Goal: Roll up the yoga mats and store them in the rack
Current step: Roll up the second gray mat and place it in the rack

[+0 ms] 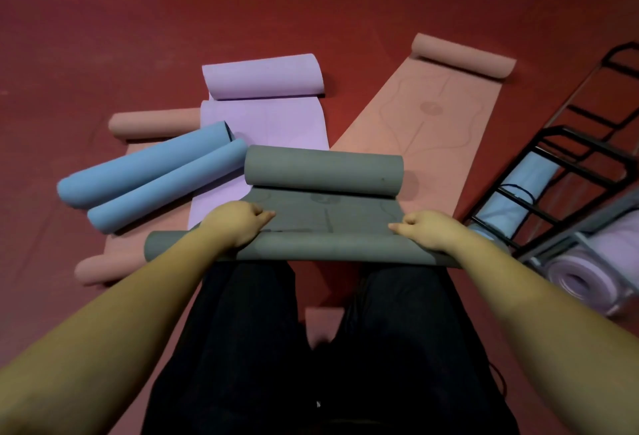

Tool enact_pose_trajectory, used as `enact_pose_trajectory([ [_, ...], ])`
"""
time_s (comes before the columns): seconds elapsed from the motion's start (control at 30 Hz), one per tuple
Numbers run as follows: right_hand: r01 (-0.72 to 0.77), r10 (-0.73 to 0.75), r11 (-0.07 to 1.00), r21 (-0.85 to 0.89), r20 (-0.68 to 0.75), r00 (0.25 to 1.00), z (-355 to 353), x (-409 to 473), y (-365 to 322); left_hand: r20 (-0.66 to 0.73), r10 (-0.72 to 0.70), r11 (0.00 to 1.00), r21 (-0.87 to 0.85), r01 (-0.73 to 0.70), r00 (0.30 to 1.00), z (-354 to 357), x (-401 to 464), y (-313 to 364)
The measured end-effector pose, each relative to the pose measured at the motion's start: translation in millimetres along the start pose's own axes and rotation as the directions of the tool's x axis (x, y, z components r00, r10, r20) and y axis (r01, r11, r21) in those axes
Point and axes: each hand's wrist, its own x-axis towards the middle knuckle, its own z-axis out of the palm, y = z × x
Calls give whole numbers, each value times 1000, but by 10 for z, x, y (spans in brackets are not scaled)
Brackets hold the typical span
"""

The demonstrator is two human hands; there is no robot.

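While the person kneels or sits on the red floor, both hands rest on the near roll of the grey mat, which lies across the knees with its far end also curled into a roll. The left hand and the right hand sit near opposite ends of that roll, fingers curled over its top and thumbs pointing inward, a hold that probably keeps the roll straight and even as it is wound forward. One grey mat is thus in hand. Two blue rolls lie together at its left, apparently the two curled ends of one mat. One purple mat lies half rolled beyond, and salmon mats, at least two, lie partly rolled across the floor. At the floor's right edge the black rack already holds one pale blue roll and one lilac roll.
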Motion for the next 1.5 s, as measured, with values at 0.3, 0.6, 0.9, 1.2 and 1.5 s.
enact_pose_trajectory([
  [0.3,-15,38,995,-97,237,971,-125,181,-51,-371,-81,994,37,101,925,193,-240,157],
  [0.6,-10,15,984,-179,24,1000,-83,197,-142,-360,-12,991,117,58,933,359,-291,66],
  [0.9,25,-117,976,-215,-426,897,320,-211,-59,-147,-120,992,19,124,982,156,64,96],
  [1.2,-13,-29,976,-216,-190,981,-150,-225,-42,21,-70,998,-9,70,997,-182,64,113],
  [1.5,57,-52,994,-90,50,997,42,-238,18,7,-33,995,99,32,999,56,-43,63],
])
